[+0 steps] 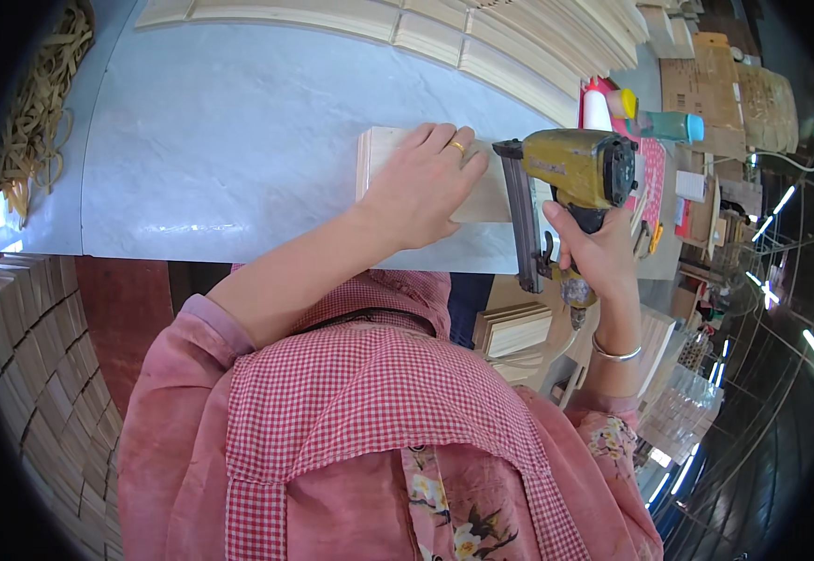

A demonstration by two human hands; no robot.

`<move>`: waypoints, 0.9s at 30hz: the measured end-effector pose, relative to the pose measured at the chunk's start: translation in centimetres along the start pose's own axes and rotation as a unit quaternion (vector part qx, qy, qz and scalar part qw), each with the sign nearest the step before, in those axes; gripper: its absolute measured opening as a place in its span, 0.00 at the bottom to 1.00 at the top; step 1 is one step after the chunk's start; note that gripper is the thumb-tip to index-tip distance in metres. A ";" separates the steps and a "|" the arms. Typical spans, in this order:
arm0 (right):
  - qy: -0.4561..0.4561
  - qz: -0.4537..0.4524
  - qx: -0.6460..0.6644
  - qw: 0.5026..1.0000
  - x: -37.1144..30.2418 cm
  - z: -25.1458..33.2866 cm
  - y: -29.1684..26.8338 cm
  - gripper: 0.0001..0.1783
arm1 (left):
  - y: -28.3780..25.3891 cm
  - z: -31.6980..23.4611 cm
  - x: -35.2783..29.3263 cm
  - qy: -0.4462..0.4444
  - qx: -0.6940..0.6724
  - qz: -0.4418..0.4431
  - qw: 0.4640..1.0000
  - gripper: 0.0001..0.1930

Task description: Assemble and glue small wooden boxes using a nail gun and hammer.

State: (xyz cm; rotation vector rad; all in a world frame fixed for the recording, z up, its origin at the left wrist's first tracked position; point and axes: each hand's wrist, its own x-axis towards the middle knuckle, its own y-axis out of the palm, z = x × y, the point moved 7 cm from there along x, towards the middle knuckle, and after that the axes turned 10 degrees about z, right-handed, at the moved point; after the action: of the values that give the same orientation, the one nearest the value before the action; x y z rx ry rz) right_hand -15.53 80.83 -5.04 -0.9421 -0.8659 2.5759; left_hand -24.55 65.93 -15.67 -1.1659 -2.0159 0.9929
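A pale wooden board (pixel 491 198) with a ridged left end lies on the grey marbled tabletop (pixel 229 140). My left hand (pixel 423 185) grips it from above, with the fingers over its far side and the thumb towards the near side; a ring shows on one finger. The hand hides much of the board. In my right hand (pixel 601 251) is a yellow-and-black pneumatic nail gun (pixel 571 166), held by its handle. The gun's dark nose and magazine stand upright at the board's right end; whether they touch it I cannot tell.
Long wooden mouldings (pixel 407 28) lie along the table's far side. Tan bands (pixel 42 122) are heaped at far left. A white bottle (pixel 597 110) and a teal bottle (pixel 666 126) stand beyond the gun. Stacked wood (pixel 38 355) fills the lower left.
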 end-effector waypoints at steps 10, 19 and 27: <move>0.015 0.020 -0.026 0.999 1.1 0.5 -0.2 0.15 | -0.5 0.1 -0.1 -0.007 -0.003 -0.007 1.000 0.39; 0.021 0.003 -0.049 0.999 0.9 0.6 -0.7 0.15 | 0.0 0.2 0.0 -0.009 0.000 0.016 1.000 0.39; 0.056 -0.180 -0.070 0.980 -1.6 -6.4 -6.6 0.18 | 0.0 0.2 -0.2 -0.015 0.010 0.012 1.000 0.43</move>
State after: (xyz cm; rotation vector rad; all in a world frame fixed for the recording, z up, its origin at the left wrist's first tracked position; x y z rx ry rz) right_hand -9.90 88.15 -4.10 -0.8637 -1.0845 2.1591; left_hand -24.61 65.74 -15.79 -1.1730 -2.0151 1.0463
